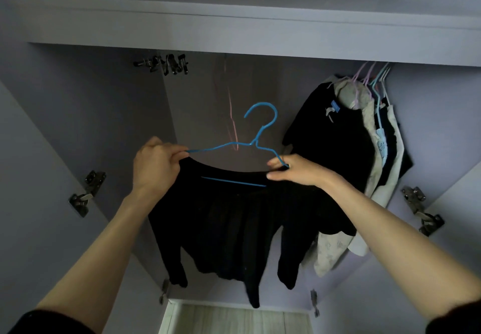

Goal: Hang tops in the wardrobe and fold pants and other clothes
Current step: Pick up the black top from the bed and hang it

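Head camera looks up into the open wardrobe, and we place everything against the thin blue wire hanger (256, 136) at the middle. Nearest us, our two bare forearms rise to it: the left hand (156, 163) pinches the hanger's left shoulder tip together with the neckline of the black long-sleeved top (229, 224), and the right hand (294, 172) grips the hanger's right shoulder tip and the fabric there. The top is draped on the hanger and hangs below it, two sleeves dangling, while the hook points up, free of any rail. We judge the step in hand to be hanging this one top; its shoulders look seated, so the next move calls for lifting the hook to the rail, which is hidden behind the wardrobe's white top panel (260, 37), and setting it in the gap left of the hung clothes. Beyond the hanger, a blurred pink hanger (231, 115) hangs just behind it. Farther right, a bunch of hung garments (346, 151) crowds together; we count about five hooks, though overlap keeps us from being sure. Up and left of the hanger sits a cluster of metal clips (164, 64). We count three door hinges beside the wardrobe walls.
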